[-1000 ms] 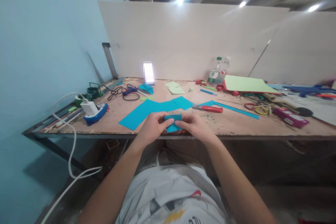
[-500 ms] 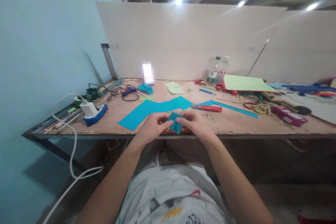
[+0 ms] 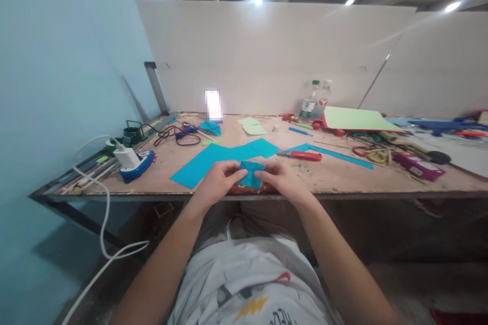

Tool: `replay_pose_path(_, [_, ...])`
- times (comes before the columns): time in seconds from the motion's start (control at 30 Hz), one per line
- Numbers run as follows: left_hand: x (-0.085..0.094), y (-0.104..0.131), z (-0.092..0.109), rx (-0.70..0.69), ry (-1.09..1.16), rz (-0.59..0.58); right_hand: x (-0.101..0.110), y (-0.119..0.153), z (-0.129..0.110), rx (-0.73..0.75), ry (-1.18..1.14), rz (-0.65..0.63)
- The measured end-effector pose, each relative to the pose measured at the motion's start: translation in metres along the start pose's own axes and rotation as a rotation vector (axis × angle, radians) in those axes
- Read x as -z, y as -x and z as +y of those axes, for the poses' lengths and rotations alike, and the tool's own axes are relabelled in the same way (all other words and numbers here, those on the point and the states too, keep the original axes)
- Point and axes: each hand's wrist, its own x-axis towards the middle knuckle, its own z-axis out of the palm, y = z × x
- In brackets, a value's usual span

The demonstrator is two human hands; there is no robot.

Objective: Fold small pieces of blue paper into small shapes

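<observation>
Folding, it seems, at the table (image 3: 343,175), near edge along six o'clock, bare room past the right wrist at three. Blue sheets (image 3: 204,165) fill ten to twelve. Left hand (image 3: 220,179) at nine, right hand (image 3: 282,179) at three, both pinching; red knife (image 3: 305,156) at two. Dead centre, gripped between them: the small blue paper (image 3: 250,176). Another crease would call for lined-up edges, firm thumbs.

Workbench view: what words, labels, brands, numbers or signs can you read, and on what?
No text reads clearly.
Shirt: dark lettering, cut off and too blurred.
Green-capped bottle: label too small.
White-capped bottle: red marking too small.
Purple box: label too blurred.
Bright screen: pixelated.
</observation>
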Motion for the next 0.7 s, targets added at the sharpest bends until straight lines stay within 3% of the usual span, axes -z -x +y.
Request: replay_pose_path(0.7, [0.009, -0.0012, -0.0094, -0.062, -0.158, 0.001, 0.0004, 0.0008, -0.0012, 0.005, 0.013, -0.011])
